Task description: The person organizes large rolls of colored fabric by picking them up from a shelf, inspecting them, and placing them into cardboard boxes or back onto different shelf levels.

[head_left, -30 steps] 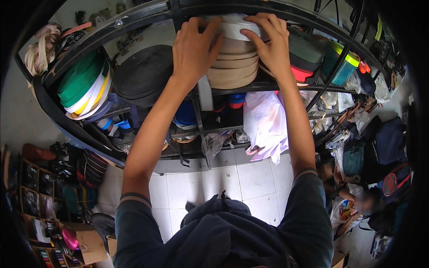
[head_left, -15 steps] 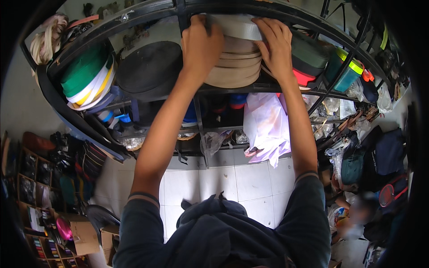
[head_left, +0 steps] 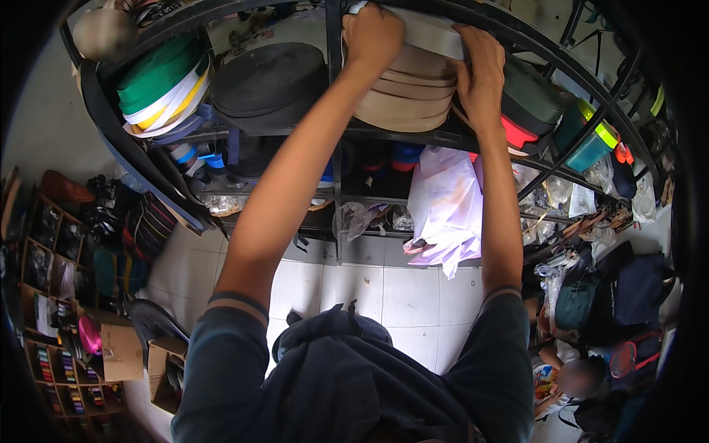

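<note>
One grey roll (head_left: pixel 430 33) between left hand (head_left: pixel 374 35), right hand (head_left: pixel 483 74); beige rolls (head_left: pixel 405 108) beneath.

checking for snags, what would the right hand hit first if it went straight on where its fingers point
Most likely the pale grey roll on top of the tan rolls: the right hand seems to be right at its edge, though depth there is hard to judge.
</note>
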`<state>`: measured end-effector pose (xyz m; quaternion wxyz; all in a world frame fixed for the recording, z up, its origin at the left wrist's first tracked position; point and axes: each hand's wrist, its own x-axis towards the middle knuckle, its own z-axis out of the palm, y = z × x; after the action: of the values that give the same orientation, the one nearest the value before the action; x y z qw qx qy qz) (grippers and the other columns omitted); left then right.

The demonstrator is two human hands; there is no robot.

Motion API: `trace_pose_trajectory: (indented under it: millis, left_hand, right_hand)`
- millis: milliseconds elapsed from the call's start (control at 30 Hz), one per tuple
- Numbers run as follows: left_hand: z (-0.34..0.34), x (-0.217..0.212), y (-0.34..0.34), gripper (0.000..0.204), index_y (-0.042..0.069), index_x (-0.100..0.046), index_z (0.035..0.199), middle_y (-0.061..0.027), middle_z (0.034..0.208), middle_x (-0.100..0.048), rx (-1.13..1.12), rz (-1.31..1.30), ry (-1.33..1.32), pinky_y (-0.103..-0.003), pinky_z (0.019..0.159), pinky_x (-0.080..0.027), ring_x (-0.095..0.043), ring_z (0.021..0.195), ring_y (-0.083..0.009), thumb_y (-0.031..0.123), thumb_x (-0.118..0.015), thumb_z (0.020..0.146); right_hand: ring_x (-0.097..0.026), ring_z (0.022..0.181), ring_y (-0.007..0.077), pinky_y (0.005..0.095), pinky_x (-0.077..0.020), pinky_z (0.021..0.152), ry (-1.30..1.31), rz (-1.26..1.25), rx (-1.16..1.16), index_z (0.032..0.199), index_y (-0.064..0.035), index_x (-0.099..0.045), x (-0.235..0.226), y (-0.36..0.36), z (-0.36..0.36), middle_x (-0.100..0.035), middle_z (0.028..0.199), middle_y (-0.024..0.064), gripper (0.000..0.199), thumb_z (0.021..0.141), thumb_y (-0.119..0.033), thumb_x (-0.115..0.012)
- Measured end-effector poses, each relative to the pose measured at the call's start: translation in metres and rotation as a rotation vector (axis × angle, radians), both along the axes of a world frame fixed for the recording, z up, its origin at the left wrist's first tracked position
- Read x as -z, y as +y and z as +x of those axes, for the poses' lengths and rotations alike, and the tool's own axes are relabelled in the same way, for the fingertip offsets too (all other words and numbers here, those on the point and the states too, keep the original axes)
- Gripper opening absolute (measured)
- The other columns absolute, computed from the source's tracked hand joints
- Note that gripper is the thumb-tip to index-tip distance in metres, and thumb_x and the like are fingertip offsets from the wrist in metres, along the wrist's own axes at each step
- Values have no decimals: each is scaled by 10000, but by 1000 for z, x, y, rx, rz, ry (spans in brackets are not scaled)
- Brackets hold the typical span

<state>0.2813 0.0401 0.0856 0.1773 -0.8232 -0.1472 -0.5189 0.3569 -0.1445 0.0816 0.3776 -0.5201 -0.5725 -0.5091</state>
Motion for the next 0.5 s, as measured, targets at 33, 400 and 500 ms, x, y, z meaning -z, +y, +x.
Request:
trace_pose_trajectory:
  millis: [33, 400, 500]
  left_hand:
    - [-2, 2, -13, 156, -15, -655, 748, -170, 727, -606, -48, 38, -24, -519, 707, -448, -591, 805, -349, 76, -529, 761]
    - [-42, -20, -13, 304, -43, -609, 1005, -205, 971, -638, 83, -26, 50, -451, 807, -470, -600, 953, -396, 62, -351, 881]
    - [-41, -33, -7, 341, -49, -607, 1033, -231, 1059, -621, 286, -423, 78, -452, 858, -452, -567, 1017, -429, 111, -353, 871]
  right_hand:
    - [-484, 1133, 297, 409, -340, 988, 6, 3, -7, 1189, -76, -581, 1, -3, 3, -578, 1171, 102, 515, 690, 25, -657]
    - [-497, 1125, 332, 431, -366, 978, 8, 13, -75, 1164, -46, -582, -1, 1, 6, -586, 1151, 124, 523, 659, 80, -636]
    - [-505, 1121, 345, 430, -381, 976, 15, 13, -94, 1148, -35, -590, -3, -7, 10, -591, 1146, 135, 496, 666, 71, -627]
